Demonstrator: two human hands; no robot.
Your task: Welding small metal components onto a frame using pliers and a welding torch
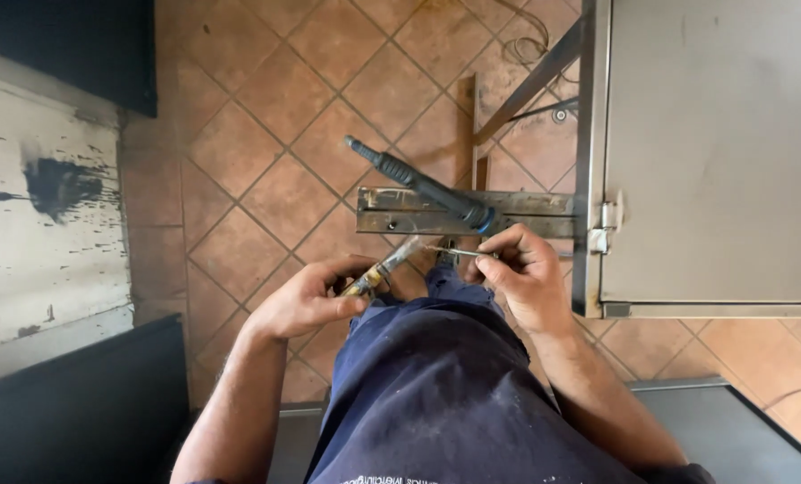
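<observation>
Below me I'm seeing a floor of terracotta tiles (266,134) laid on the diagonal. Off left, a white board (42,215) — chipped and smeared with black. On the right, a grey metal cabinet door (714,152) with a small hinge (608,224) at its edge.

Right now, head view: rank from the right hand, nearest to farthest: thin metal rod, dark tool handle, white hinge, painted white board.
1. Thin metal rod: pinched in the right hand.
2. Dark tool handle: lying on the metal bar just above the hand.
3. White hinge: to the right, on the grey door's edge.
4. Painted white board: far left.
</observation>
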